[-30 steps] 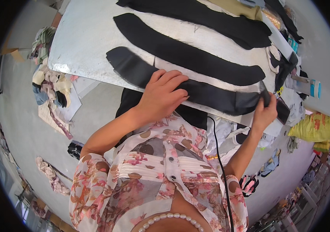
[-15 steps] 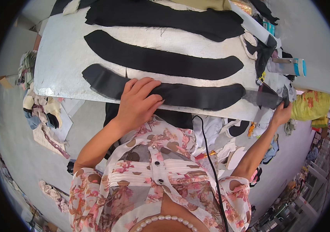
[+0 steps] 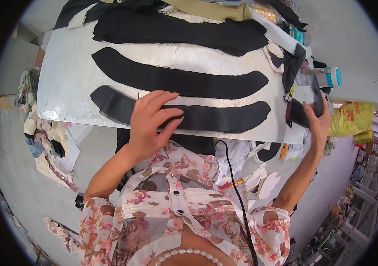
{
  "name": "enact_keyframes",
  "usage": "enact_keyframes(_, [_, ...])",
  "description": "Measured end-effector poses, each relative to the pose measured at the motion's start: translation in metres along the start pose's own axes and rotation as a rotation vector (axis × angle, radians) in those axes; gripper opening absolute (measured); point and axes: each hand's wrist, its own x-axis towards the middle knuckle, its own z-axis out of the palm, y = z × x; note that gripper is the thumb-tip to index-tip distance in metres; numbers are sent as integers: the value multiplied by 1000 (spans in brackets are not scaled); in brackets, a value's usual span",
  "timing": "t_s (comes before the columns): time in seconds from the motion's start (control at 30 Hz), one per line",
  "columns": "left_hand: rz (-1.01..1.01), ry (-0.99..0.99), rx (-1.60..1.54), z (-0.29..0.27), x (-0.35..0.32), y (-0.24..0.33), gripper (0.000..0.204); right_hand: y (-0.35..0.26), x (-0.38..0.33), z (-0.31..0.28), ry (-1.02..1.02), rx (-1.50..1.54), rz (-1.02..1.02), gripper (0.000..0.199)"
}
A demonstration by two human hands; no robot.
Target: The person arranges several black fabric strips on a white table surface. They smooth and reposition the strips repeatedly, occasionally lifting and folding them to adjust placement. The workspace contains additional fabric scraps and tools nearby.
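Three black fabric pieces lie one behind another on the pale tabletop. Over the nearest curved strip (image 3: 224,118) is my left hand (image 3: 149,126), its fingers loosely bent and thumb apart, gripping nothing. This strip has a grey sheen; a second curved strip (image 3: 184,82) lies behind it, and a wider frayed piece (image 3: 180,33) is farther back. At the table's right end, my right hand (image 3: 319,122) is closed on a thin dark grey piece of material (image 3: 317,97), partly see-through and blurred. Beside that hand lies a dark phone-like slab (image 3: 298,114) with a reddish edge.
The pale table (image 3: 65,88) has a yellow tape measure (image 3: 290,93) and dark scraps at its right. Beyond stands a blue-rimmed cylinder (image 3: 333,77). A yellow bag (image 3: 353,119) is at right. Cloth scraps (image 3: 49,128) hang off at left. A black cord (image 3: 233,186) runs down my front.
My right hand has moved up and back with the grey piece, away from the nearest strip's right end. My left thumb and fingers have spread farther apart. The view has shifted slightly.
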Motion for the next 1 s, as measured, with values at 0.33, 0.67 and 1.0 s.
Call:
enact_keyframes(0.33, [-657, -377, -1179, 17, 43, 30, 26, -148, -39, 96, -278, 175, -512, 85])
enact_keyframes(0.67, [-472, 55, -825, -16, 56, -10, 29, -147, -46, 136, -766, 733, -241, 94])
enact_keyframes(1.0, [-720, 156, -725, -76, 60, -39, 20, -128, -45, 154, -1037, 890, -1, 58])
